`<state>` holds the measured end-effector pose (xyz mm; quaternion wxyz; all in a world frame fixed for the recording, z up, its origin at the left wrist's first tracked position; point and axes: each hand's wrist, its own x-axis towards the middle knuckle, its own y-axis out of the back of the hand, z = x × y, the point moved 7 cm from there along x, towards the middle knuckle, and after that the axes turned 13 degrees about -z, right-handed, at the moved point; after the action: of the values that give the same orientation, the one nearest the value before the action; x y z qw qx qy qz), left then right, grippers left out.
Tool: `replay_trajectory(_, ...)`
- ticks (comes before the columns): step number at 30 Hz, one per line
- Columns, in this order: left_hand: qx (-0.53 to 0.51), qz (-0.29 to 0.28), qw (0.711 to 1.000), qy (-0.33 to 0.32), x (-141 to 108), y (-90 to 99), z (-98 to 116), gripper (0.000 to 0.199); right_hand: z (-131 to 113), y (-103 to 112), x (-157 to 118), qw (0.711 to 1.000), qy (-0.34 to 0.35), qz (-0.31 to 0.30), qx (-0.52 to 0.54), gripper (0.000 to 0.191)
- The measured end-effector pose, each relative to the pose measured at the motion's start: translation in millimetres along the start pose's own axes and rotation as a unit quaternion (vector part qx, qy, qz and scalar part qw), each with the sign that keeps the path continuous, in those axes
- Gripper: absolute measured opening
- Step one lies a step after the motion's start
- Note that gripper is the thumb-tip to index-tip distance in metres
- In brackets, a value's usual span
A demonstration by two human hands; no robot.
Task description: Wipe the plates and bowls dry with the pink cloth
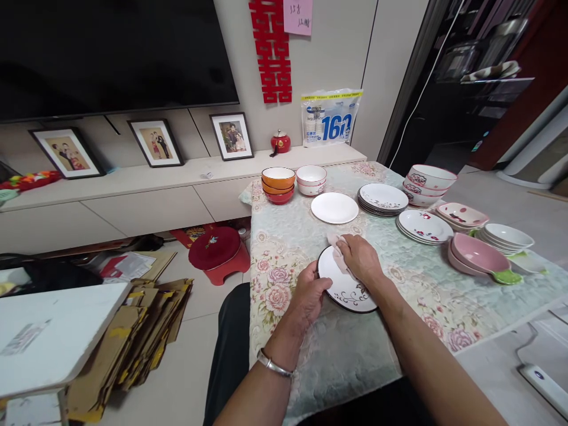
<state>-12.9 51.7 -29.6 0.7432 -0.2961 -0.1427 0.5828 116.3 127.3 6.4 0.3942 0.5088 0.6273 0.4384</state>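
Two bare hands meet over a round white plate (344, 288), glossy, dark-rimmed and patterned with curling brown sprigs, held above the near part of the table. The left hand (312, 288) grips its left edge, thumb laid over the rim (a silvery bracelet (274, 364) circles that wrist). The right hand (361, 257) has its fingers gathered on a thin, crumpled, pale pink cloth (338, 251), pressed to the plate's upper face.

Beyond it lies a plain white plate (334, 208), with a stack of dark-rimmed plates (382, 198) to its right. Orange and red bowls (278, 184) nest near the far left corner, beside pink-rimmed white bowls (311, 182). Farther right, smooth pink dishes (479, 253) show a leaf-shaped green handle.

Underneath everything spreads a quilted-looking tablecloth (295, 234), pale green and cream, printed with roses. Behind runs a long, flat-fronted pale cabinet (155, 188) bearing framed photographs (157, 144) and a clear plastic pack (332, 118), below a wide black television (110, 53). On the tiled floor (195, 331) stand a red stool (219, 254) with a plush top and flattened brown cardboard (128, 337).
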Motion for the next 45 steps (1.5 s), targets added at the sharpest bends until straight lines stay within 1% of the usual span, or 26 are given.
replay_trajectory(2,-0.004,-0.007,1.0,-0.008,-0.7,-1.3,1.0,0.054,-17.7,-1.5,-4.3,0.997,0.078,-0.008,-0.018,0.033)
replay_trajectory(5,0.0,0.001,1.0,-0.017,-2.3,-0.3,2.0,0.04,-44.1,-5.2,-14.0,0.977,0.208,-0.028,-0.025,0.032)
replay_trajectory(6,0.003,0.007,1.0,-0.017,-2.9,0.6,1.9,0.036,-49.1,-6.2,-16.1,0.971,0.236,-0.036,-0.023,0.032)
replay_trajectory(7,0.004,0.01,1.0,-0.016,-3.3,1.1,1.9,0.035,-51.4,-7.0,-16.7,0.967,0.249,-0.043,-0.02,0.032)
replay_trajectory(8,0.004,0.009,1.0,-0.015,-3.3,0.9,1.8,0.036,-50.9,-7.7,-15.8,0.968,0.247,-0.05,-0.018,0.032)
replay_trajectory(10,0.0,-0.008,1.0,-0.014,-2.8,-1.3,2.1,0.045,-43.3,-8.0,-10.6,0.975,0.211,-0.061,-0.01,0.033)
replay_trajectory(12,-0.005,-0.02,1.0,-0.015,-2.1,-2.6,2.4,0.057,-30.1,-5.9,-4.9,0.986,0.154,-0.058,0.008,0.034)
replay_trajectory(14,-0.003,-0.022,1.0,-0.012,-1.6,-2.3,1.9,0.065,-14.0,-2.9,-1.0,0.995,0.082,-0.046,0.03,0.033)
replay_trajectory(17,0.016,-0.033,0.999,-0.006,-0.8,-2.7,0.2,0.062,7.1,0.5,0.3,0.998,-0.017,-0.027,0.051,0.033)
replay_trajectory(19,0.029,-0.042,0.999,-0.002,-0.4,-3.3,-1.2,0.057,13.1,2.1,0.2,0.997,-0.045,-0.013,0.054,0.033)
replay_trajectory(21,0.038,-0.042,0.998,-0.001,-0.1,-2.9,-2.1,0.054,12.9,2.4,0.4,0.998,-0.046,-0.005,0.043,0.033)
replay_trajectory(23,0.04,-0.036,0.999,-0.004,0.0,-1.9,-2.6,0.053,6.5,1.0,0.4,1.0,-0.018,-0.008,0.024,0.034)
replay_trajectory(25,0.038,-0.029,0.999,-0.008,0.2,-1.1,-3.1,0.052,-6.1,-1.0,-1.3,0.999,0.044,-0.014,0.007,0.034)
replay_trajectory(28,0.035,-0.031,0.999,-0.014,0.4,-1.2,-3.2,0.045,-28.7,-4.6,-7.6,0.987,0.156,-0.033,-0.012,0.033)
replay_trajectory(30,0.039,-0.037,0.998,-0.019,0.3,-2.2,-2.3,0.04,-38.1,-6.8,-10.5,0.979,0.197,-0.047,-0.021,0.033)
replay_trajectory(31,0.04,-0.041,0.998,-0.018,0.2,-2.9,-2.1,0.04,-39.8,-7.5,-10.6,0.978,0.201,-0.053,-0.023,0.034)
replay_trajectory(34,0.038,-0.039,0.998,-0.012,-0.5,-3.9,-1.4,0.045,-34.9,-6.9,-6.6,0.985,0.163,-0.055,-0.014,0.035)
replay_trajectory(37,0.039,-0.029,0.999,-0.003,-1.6,-3.7,-0.7,0.05,-22.5,-3.1,-2.8,0.993,0.107,-0.035,0.029,0.034)
replay_trajectory(39,0.039,-0.034,0.999,0.002,-1.7,-4.6,-1.2,0.052,-14.7,-1.2,-1.8,0.995,0.081,-0.021,0.057,0.032)
replay_trajectory(42,0.038,-0.049,0.998,0.0,-0.9,-5.1,-2.6,0.052,-7.3,-1.0,-0.5,0.995,0.063,-0.01,0.076,0.031)
replay_trajectory(45,0.05,-0.046,0.998,-0.002,0.0,-2.5,-4.3,0.051,-4.6,-1.7,0.8,0.994,0.064,-0.007,0.084,0.031)
